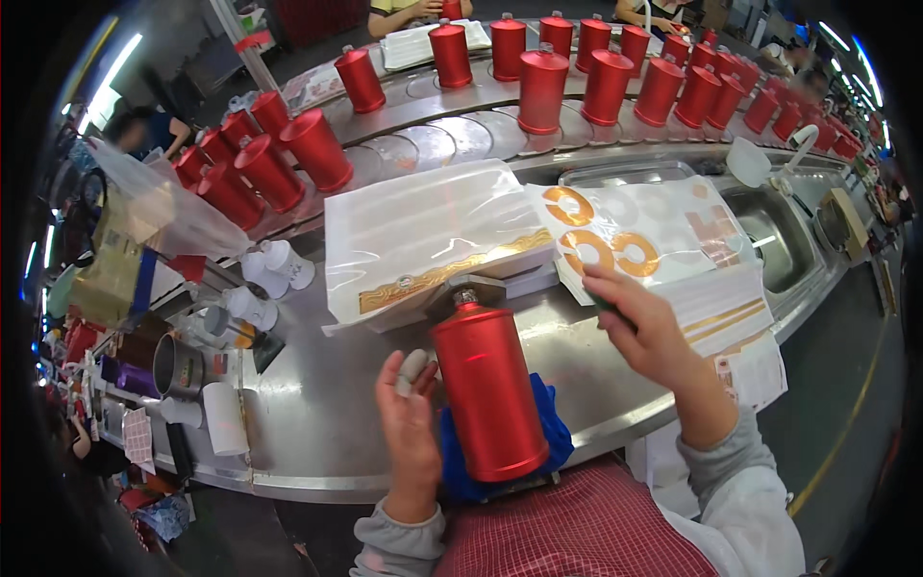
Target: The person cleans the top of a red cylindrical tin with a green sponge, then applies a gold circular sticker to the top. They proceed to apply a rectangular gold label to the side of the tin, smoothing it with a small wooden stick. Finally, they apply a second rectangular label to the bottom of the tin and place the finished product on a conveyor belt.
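A shiny red metal bottle (488, 394) lies in front of me, its neck against a grey holder (465, 294) and its body over a blue cloth (549, 415). Beside the bottle's left side is my left hand (409, 423), palm up, fingers apart, with pale covers on some fingertips. It holds nothing. My right hand (646, 332) is over a sheet of orange-gold ring decals (584, 248). Its fingers are closed round a dark green tool, mostly hidden in the palm. The fingertips reach the lower decals; whether they touch is unclear.
Clear film with a gold wavy strip (452, 267) covers a white stack left of the decals. Many red bottles (543, 91) stand on the curved conveyor (461, 135) behind. A sink (774, 236) is at right; white cups (288, 262) and a paper roll (225, 419) stand left.
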### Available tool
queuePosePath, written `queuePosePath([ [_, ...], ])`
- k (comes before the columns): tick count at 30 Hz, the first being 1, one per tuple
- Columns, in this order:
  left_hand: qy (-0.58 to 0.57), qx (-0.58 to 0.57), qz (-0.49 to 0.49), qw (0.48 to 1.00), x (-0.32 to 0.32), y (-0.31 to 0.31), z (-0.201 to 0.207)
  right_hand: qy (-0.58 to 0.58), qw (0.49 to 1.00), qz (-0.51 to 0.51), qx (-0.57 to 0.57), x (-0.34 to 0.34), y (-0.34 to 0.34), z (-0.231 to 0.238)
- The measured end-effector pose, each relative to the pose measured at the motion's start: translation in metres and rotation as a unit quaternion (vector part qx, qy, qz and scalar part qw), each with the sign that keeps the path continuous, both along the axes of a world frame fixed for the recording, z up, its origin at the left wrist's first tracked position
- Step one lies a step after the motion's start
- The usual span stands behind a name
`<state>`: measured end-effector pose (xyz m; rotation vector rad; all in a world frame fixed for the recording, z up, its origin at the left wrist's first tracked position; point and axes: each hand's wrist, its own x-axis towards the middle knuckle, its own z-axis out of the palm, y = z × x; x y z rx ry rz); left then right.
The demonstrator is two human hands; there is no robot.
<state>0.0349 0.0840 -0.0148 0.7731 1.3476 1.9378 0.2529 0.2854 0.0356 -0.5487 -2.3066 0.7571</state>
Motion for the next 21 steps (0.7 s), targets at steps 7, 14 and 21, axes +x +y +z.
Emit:
queuePosePath([
  [7,0.09,-0.064,-0.079,0.991,0.03,-0.005,0.016,0.031,0.98,0.106,-0.167,-0.009,-0.054,0.003],
  [14,0.339,-0.115,-0.085,0.93,0.044,-0.044,-0.001,0.126,0.987,0.097,-0.037,0.034,-0.034,-0.021],
  [21,0.432,-0.173,-0.002,0.885,0.04,-0.042,-0.013,0.003,0.995,-0.091,0.051,0.14,0.006,-0.035],
])
